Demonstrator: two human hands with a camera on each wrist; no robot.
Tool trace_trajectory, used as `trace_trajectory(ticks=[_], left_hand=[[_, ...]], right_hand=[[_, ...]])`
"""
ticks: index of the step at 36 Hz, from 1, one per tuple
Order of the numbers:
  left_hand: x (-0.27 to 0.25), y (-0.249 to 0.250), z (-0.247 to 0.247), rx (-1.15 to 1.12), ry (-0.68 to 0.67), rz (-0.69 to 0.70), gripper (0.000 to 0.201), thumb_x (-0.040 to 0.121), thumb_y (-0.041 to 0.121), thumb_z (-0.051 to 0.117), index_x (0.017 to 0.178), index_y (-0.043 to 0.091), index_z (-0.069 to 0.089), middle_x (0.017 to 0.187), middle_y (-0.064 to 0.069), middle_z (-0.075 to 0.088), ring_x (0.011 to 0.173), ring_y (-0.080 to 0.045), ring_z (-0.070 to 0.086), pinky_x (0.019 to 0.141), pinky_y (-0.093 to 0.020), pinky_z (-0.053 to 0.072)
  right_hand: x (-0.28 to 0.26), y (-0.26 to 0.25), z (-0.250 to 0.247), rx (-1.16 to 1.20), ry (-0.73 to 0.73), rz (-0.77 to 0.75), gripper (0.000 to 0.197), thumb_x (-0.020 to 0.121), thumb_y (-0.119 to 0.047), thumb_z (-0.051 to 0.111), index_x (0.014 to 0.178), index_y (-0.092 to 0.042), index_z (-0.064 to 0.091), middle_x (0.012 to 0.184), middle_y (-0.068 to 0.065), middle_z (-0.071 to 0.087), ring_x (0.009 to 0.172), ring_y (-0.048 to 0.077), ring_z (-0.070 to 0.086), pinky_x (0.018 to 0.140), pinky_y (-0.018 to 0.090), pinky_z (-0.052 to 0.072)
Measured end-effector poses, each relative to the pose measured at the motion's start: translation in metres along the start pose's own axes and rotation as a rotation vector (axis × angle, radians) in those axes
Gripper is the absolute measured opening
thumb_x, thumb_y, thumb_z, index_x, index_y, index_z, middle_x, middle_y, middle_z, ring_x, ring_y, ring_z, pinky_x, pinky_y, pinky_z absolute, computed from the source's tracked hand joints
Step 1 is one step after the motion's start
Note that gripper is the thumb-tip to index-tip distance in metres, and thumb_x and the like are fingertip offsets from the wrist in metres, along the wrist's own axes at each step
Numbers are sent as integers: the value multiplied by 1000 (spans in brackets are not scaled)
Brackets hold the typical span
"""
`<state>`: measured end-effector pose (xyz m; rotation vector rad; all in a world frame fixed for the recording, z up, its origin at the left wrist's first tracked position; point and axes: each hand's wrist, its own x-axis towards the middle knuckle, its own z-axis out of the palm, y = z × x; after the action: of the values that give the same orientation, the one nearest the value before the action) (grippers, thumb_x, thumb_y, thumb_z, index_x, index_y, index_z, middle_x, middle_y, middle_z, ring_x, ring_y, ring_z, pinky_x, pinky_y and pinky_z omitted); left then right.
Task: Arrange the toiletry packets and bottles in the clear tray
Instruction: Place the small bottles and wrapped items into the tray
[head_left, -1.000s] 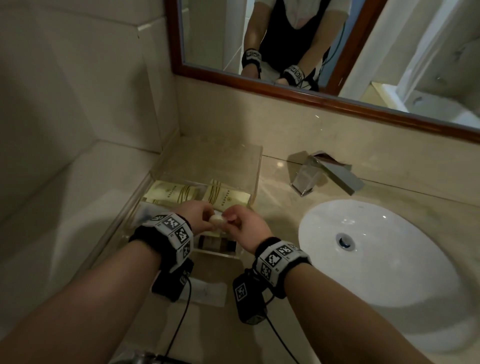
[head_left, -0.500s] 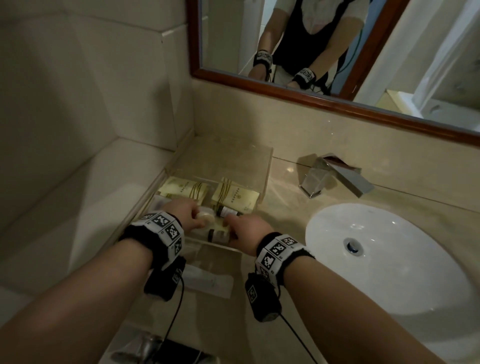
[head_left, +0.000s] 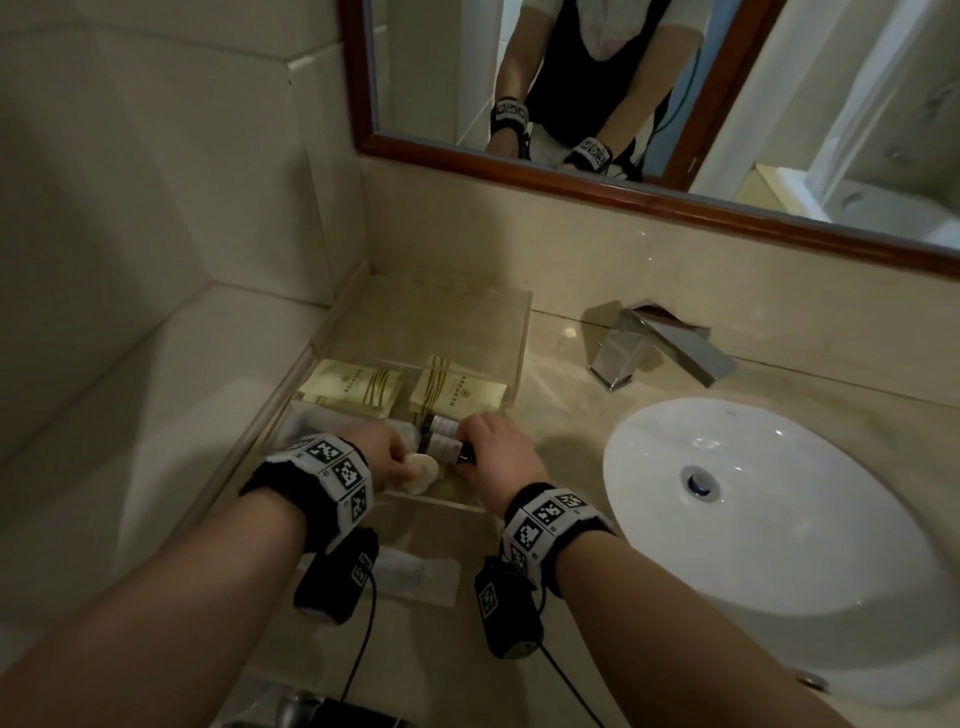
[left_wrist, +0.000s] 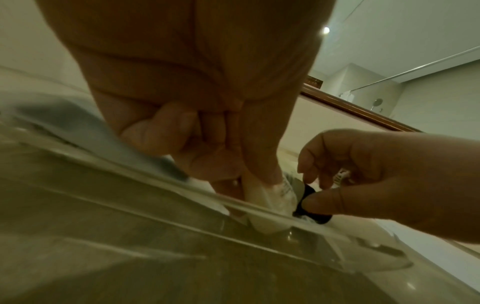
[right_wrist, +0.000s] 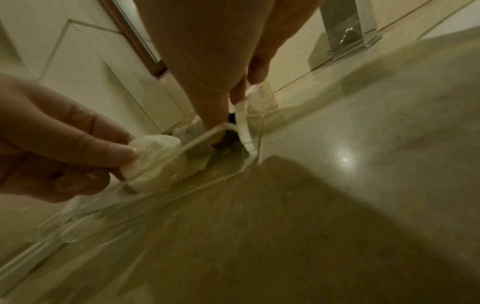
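A round wrapped soap (head_left: 421, 472) is pinched by the left hand (head_left: 382, 457) and a black-capped bottle (head_left: 445, 450), apparently, by the right hand (head_left: 498, 457), for neat rows in the clear tray (head_left: 519, 358).

The clear tray (head_left: 514, 332) stands on the worktop in the corner by the wall. Two pale yellow packets (head_left: 356, 387) with striped print lie flat side by side in its middle part. Nearer, two small bottles (head_left: 441, 436) with ribbed white caps and dark bodies lie on their sides, touching each other. A round white wrapped piece (head_left: 420, 472) stands on edge against the tray's near wall.
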<state>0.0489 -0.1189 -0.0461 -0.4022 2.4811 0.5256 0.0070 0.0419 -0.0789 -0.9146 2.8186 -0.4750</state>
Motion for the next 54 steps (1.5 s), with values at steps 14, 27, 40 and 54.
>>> trace_trajectory(ticks=[14, 27, 40, 54], left_hand=[[5, 27, 7, 104, 76, 6, 27, 90, 27, 58, 110, 11, 64, 111, -8, 66, 83, -19, 57, 86, -31, 50], [3, 36, 9, 136, 75, 72, 27, 91, 29, 54, 113, 19, 67, 119, -3, 64, 112, -19, 59, 94, -27, 44], [-10, 42, 2, 110, 173, 98, 29, 91, 32, 51, 108, 18, 69, 112, -3, 67, 103, -20, 62, 82, -27, 46], [-30, 117, 17, -9, 236, 255, 29, 94, 31, 49, 117, 21, 63, 122, 0, 63, 112, -20, 57, 92, -29, 45]], right_hand=[[-2, 7, 2, -14, 2, 4, 19, 91, -27, 50, 106, -19, 60, 115, 2, 59, 109, 23, 46, 94, 36, 32], [-10, 10, 2, 91, 31, -21, 21, 95, -24, 45, 103, -16, 63, 109, 5, 60, 105, 25, 47, 94, 36, 34], [-25, 20, -5, 196, 246, 47, 16, 90, -17, 53, 99, -10, 64, 100, 9, 60, 98, 27, 52, 85, 32, 41], [-75, 87, -45, 370, 366, 397, 20, 89, -18, 56, 108, -12, 59, 114, 8, 53, 106, 26, 52, 93, 31, 41]])
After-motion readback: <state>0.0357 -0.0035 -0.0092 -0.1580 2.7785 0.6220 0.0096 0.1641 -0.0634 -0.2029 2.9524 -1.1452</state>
